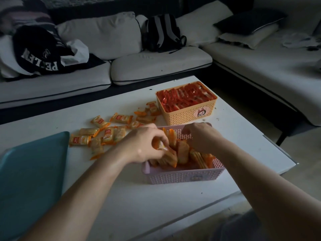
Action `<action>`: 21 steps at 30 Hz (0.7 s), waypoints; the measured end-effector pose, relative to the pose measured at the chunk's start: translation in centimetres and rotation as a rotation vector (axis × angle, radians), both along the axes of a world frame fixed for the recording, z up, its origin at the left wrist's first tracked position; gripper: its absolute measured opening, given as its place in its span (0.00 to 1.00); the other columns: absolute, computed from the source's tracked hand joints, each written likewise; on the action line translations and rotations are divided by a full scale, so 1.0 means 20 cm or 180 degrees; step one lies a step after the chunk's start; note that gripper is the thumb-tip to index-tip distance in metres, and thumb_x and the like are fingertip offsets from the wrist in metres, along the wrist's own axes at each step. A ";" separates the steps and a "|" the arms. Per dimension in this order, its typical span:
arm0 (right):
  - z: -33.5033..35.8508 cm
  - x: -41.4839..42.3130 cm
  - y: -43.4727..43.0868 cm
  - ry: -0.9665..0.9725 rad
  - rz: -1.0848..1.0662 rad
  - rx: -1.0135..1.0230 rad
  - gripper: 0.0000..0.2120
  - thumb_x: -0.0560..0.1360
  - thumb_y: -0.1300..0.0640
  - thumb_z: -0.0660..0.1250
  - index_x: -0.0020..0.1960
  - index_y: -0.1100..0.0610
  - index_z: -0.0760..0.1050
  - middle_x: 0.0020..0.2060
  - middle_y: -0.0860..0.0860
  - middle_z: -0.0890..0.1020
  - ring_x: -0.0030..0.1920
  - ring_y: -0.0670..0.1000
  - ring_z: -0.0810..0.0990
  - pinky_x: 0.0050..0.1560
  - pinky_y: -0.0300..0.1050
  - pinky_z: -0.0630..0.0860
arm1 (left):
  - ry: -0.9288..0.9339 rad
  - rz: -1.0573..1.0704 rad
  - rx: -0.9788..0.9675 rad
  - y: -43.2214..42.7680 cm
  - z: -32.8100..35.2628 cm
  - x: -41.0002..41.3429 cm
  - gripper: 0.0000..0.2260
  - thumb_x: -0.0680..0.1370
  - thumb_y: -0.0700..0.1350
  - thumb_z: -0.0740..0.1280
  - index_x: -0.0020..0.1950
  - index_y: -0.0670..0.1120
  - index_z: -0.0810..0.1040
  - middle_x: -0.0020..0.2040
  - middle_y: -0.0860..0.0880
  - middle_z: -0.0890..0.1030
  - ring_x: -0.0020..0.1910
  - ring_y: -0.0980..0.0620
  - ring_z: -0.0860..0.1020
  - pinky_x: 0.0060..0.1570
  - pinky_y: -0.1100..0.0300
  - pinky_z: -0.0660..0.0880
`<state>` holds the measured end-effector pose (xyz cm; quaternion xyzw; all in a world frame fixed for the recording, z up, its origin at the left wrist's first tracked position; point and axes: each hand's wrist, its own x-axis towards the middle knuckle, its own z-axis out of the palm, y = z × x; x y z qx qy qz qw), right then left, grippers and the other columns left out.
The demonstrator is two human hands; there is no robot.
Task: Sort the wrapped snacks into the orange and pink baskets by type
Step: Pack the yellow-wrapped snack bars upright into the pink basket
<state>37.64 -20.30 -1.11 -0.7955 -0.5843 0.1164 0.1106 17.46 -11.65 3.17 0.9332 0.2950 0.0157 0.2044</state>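
Perforated plastic baskets: pink basket point(182, 175), orange basket point(184, 115); glossy snack wrappers point(102, 134).

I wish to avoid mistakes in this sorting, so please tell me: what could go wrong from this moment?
1. The left hand pinches a packet over the pink basket, where the standing packets lean; pushing it in may topple the row.
2. Some loose packets lie close beside the orange basket, which holds red snacks; in this dim light one might land in the wrong basket.
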 end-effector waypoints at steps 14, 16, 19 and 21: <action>0.01 -0.08 0.05 -0.0382 0.0059 -0.0229 0.07 0.74 0.53 0.70 0.50 0.54 0.81 0.44 0.49 0.84 0.43 0.51 0.82 0.53 0.54 0.81 | 0.0781 -0.0188 0.1295 -0.03 -0.19 -0.09 0.17 0.75 0.48 0.72 0.62 0.52 0.75 0.59 0.52 0.77 0.62 0.47 0.73 0.54 0.54 0.74; 0.08 -0.07 0.04 -0.0149 -0.0021 -0.0180 0.10 0.74 0.50 0.72 0.51 0.55 0.81 0.43 0.50 0.84 0.42 0.51 0.84 0.45 0.47 0.84 | 0.0734 -0.0130 0.1197 -0.03 -0.19 -0.10 0.18 0.72 0.51 0.75 0.59 0.53 0.73 0.58 0.53 0.78 0.59 0.48 0.75 0.48 0.54 0.73; 0.19 -0.07 -0.01 0.0201 -0.0154 0.0035 0.10 0.74 0.51 0.73 0.50 0.57 0.80 0.40 0.51 0.83 0.38 0.51 0.83 0.38 0.44 0.82 | 0.0441 0.0205 0.0266 0.01 -0.16 -0.13 0.23 0.68 0.56 0.79 0.57 0.56 0.73 0.56 0.56 0.76 0.51 0.54 0.76 0.44 0.56 0.76; 0.24 -0.08 -0.04 0.0336 -0.0124 0.0137 0.09 0.75 0.53 0.73 0.50 0.57 0.80 0.41 0.51 0.83 0.39 0.51 0.83 0.41 0.46 0.83 | 0.0032 0.0460 -0.0274 0.05 -0.16 -0.18 0.21 0.67 0.56 0.81 0.54 0.58 0.75 0.55 0.58 0.75 0.49 0.57 0.75 0.45 0.57 0.77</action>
